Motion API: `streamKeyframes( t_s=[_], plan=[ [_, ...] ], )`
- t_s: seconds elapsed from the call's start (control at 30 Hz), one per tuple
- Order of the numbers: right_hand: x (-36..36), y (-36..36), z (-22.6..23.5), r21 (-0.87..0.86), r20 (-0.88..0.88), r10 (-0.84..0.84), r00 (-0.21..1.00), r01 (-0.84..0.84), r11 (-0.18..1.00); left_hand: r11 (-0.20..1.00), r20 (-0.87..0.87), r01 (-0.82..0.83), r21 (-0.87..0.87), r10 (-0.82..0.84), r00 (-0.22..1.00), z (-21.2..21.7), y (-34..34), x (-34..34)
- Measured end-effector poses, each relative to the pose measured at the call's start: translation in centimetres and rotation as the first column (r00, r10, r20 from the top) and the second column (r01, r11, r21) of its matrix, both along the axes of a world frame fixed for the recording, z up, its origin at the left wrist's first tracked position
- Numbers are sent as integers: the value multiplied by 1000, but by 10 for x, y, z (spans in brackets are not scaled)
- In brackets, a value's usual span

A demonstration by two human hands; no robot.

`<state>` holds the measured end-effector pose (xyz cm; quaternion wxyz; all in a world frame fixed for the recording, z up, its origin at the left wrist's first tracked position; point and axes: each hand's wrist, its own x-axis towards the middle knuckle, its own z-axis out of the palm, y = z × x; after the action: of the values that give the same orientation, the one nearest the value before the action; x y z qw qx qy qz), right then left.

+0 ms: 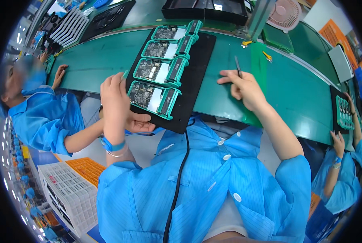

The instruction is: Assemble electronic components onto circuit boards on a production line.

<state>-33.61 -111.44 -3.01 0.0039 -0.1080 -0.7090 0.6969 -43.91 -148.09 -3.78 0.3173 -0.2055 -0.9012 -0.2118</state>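
Note:
My left hand [114, 92] is beside the left edge of a black board [203, 52], fingers pinched on a small green piece [125, 74]; most of that piece is hidden. On the board stand several green frames in a row, each with a dark circuit board and a silver plate; the nearest frame [173, 106] is closest to my left hand. My right hand [245, 90] is over the green table to the right of the board, holding a thin dark pointed tool [237, 65] upright between its fingers. Its exact kind is unclear.
A co-worker's hand [141, 122] touches the board's near left corner. Two yellow-handled tools [267, 56] lie on the table [290, 97] at right. White crates [73, 190] stand low at left, a pink fan [285, 15] beyond. Another person works at far right. A black cable [181, 166] crosses my front.

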Motion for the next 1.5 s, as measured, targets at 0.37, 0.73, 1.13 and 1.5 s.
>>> streamKeyframes(
  t_s=[0.37, 0.73, 1.13, 1.5],
  plan=[
    [-34, -46, 9, -241, 74, -144, 987, 158, 958, 790, 610, -18, 613, -459, 646, -61, -48, -74],
    [-67, -99, 36, -120, -59, -518, 853, 509, 852, 347, 345, -6, 938, -930, 125, -12, -49, -21],
    [-40, -113, -16, -30, -268, -671, 691, 690, 723, 441, 476, 435, 785, -879, 32, -37, -60, -95],
    [-55, -76, 29, 452, -693, -360, 625, 765, 458, 654, 405, 754, 59, -706, 581, 41, -30, -204]
  ],
)
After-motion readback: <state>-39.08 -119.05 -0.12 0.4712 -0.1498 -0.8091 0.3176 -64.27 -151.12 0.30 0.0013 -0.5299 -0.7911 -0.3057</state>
